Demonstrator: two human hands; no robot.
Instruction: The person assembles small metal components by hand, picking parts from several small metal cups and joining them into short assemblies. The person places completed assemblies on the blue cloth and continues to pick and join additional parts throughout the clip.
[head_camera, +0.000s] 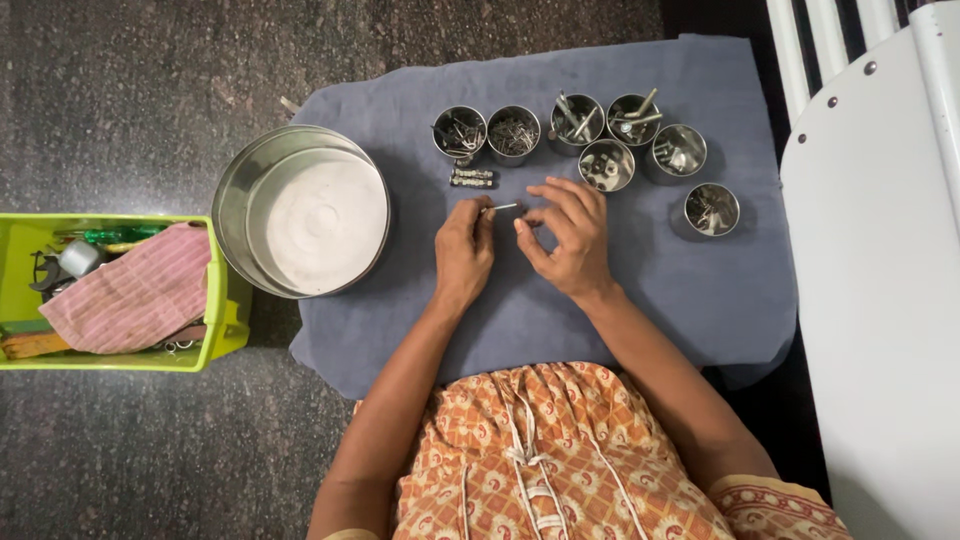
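Looking down from the head camera, the view shows a person seated on a dark speckled floor (130, 90) before a blue-grey cloth (650, 290) spread across the centre of the frame. The left hand (462, 250) is closed, pinching a thin metal pin (503, 207) at its near end between thumb and fingertips, just above the middle of the cloth. The right hand (568, 236) lies just beside it, fingers curled loosely with thumb and forefinger drawn together near the pin's far tip; whether they touch the pin cannot be told. Directly above the left hand lie two small threaded metal pieces (472, 178), side by side on the cloth. Along the upper centre stand seven small steel cups (514, 133) holding assorted screws, bolts and similar hardware. Left of centre, a large round steel bowl (300, 210) with a pale inside rests on the cloth's edge. At the far left, a lime-green plastic bin (222, 300) holds a pink checked cloth (135, 295) and tools. A white panel (880, 300) fills the right edge.
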